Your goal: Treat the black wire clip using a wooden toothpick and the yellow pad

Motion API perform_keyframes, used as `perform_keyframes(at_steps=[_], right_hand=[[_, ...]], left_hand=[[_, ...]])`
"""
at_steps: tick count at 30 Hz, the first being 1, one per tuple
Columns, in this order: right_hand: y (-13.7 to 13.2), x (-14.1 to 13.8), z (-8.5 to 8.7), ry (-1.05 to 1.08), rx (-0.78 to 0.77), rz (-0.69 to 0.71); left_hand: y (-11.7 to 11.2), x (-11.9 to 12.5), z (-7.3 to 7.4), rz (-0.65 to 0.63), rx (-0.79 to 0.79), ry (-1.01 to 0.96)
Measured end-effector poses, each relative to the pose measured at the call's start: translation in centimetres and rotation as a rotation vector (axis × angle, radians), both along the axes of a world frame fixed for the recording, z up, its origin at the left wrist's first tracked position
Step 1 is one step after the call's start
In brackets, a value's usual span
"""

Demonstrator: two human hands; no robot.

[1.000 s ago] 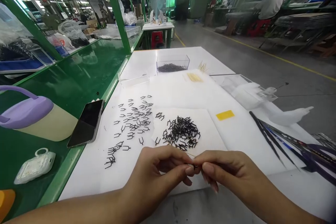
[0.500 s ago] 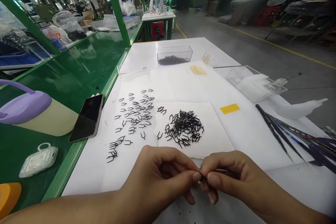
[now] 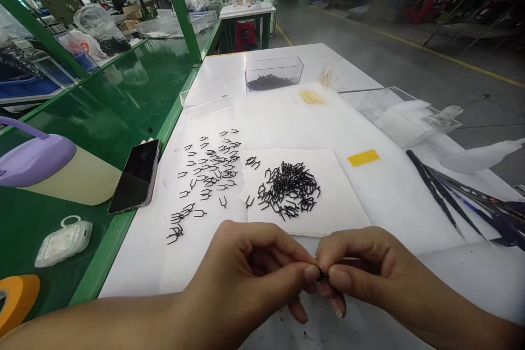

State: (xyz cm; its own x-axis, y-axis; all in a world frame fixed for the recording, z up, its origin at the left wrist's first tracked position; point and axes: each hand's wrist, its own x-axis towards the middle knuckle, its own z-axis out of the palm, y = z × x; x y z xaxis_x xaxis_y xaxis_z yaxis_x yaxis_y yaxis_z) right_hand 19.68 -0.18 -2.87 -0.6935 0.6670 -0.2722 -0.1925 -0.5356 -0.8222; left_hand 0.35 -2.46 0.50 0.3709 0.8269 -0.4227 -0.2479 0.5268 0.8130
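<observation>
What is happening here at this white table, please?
A person sits at a white table and pinches one tiny black clip between the fingertips of the left hand and the right hand, close to the table's near edge. Beyond the hands, a heap of the same black clips lies on a white sheet, and more clips lie spread out singly to its left. A phone rests at the table's left edge.

hands: left hand (image 3: 250, 273) and right hand (image 3: 365, 270) have drawn nearer the body, off the paper sheet (image 3: 303, 213)
grip: fingertips pinched tighter on the small black clip (image 3: 322, 274)
</observation>
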Motion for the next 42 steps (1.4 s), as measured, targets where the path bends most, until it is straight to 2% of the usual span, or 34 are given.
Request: perform_keyframes(at_steps=[6,14,26,31,35,42], right_hand=[[-0.3,0.0,0.0,0.037,-0.027,0.006],[-0.3,-0.1,0.3,0.041,-0.037,0.025],[-0.2,0.2,-0.2,0.027,0.050,0.079],[-0.2,0.4,-0.2,-0.017,0.093,0.064],[-0.2,0.4,-0.1,-0.010,0.096,0.055],[-0.6,0.4,0.1,0.062,0.042,0.073]], left_hand=[[-0.2,0.3,0.2,0.020,0.029,0.050],[-0.5,0.1,0.1,-0.043,0.348,0.352],[-1.0,-0.7,0.3,-0.155,0.479,0.421],[-0.7,-0.6,0.1,-0.135,0.449,0.341],[-0.6,-0.4,0.5,-0.119,0.373,0.327],[-0.4,-0.1,1.0,-0.075,0.107,0.167]])
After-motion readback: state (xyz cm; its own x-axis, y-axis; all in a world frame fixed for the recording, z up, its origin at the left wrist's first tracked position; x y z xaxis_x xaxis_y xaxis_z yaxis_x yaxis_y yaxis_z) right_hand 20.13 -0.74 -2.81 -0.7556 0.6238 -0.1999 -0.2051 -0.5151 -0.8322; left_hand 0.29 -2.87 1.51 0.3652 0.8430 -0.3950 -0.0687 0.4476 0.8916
